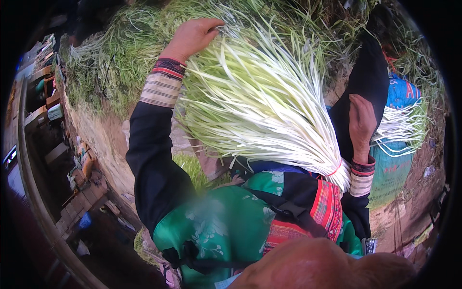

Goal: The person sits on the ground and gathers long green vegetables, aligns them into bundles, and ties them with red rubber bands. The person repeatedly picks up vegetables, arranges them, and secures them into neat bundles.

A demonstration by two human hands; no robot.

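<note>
A large bundle of pale garlic chives (260, 97) lies slantwise across my lap, white stems at the lower right and yellow-green leaf tips fanning to the upper left. A red band (334, 169) circles the stems close to their cut ends. My left hand (196, 36) is over the leaf tips at the top, thumb and forefinger near each other; whether leaves are pinched there is hidden. My right hand (362, 121) rests beside my dark-trousered knee (368, 77), right of the stems, with loosely extended fingers and nothing visible in it.
Loose green leaves (119, 61) are heaped at the back and left. On the right, another bunch of white stems (400, 121) lies on a green printed sack (391, 173), near a blue bag (404, 92). A ledge (43, 202) and wooden planks (83, 198) stand at the left.
</note>
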